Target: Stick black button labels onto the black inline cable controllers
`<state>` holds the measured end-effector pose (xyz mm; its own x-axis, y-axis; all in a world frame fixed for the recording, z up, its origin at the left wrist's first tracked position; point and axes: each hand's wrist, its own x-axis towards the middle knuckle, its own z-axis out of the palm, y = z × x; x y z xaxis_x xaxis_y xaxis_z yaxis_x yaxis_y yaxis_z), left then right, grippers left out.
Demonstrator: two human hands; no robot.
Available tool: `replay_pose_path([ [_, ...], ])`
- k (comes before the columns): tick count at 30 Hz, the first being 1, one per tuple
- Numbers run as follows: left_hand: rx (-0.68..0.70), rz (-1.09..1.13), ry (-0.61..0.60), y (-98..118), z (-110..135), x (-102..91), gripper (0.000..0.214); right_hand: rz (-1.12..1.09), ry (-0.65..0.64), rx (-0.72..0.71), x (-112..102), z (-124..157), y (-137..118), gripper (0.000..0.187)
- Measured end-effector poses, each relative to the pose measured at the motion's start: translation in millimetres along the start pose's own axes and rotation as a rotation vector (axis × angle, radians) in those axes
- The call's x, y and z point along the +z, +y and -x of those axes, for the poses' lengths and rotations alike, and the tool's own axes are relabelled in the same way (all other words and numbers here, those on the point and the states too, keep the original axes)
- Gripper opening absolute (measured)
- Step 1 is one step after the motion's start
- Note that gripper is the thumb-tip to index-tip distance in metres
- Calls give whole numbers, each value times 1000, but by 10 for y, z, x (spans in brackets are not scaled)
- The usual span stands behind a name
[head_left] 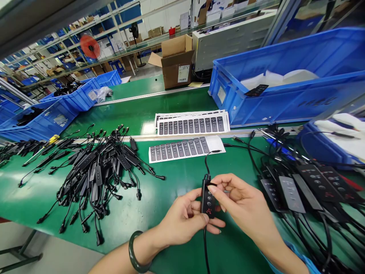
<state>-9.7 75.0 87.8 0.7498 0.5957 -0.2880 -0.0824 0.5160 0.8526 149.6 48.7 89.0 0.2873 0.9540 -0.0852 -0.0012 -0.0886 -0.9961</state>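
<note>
My left hand (185, 219) grips a small black inline controller (207, 199) with button markings on its face, thumb on its lower end. A thin black cable runs from both ends of it. My right hand (242, 205) pinches the controller's upper end with fingertips pressed on its face. A dark green bangle (135, 253) sits on my left wrist. Just beyond the hands lies a white sticker sheet (185, 148) with a row of dark label strips, partly peeled at its right end.
A heap of black cabled controllers (97, 171) lies at left. More controllers with labelled faces (302, 186) lie in a row at right. A stack of sticker sheets (192, 122), blue bins (285, 99) and a cardboard box (176, 62) stand behind on the green bench.
</note>
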Motion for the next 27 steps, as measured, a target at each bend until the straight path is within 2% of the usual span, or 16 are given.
replay_pose_path([
  [10, 14, -42, 19, -50, -6, 5, 61, 86, 48, -67, 23, 3, 20, 19],
  [14, 20, -29, 52, -55, -9, 0, 58, 40, 50, -34, -15, -39, 81, 46],
  [16, 25, -5, 49, -37, -10, 0, 57, 66, 10, -11, -31, -52, 82, 53],
  [20, -2, 45, 3, -3, -19, -7, 54, 148, -212, 50, -15, -38, 41, 70],
  [22, -24, 66, -1, -12, -32, -15, 50, 168, -253, 53, 2, -30, 37, 57],
  [25, -58, 88, 28, -49, -58, -25, 45, 201, -220, 12, 2, -42, 65, 29],
  [27, -87, 98, 54, -69, -75, -28, 46, 234, -173, -17, -14, -57, 86, 32],
])
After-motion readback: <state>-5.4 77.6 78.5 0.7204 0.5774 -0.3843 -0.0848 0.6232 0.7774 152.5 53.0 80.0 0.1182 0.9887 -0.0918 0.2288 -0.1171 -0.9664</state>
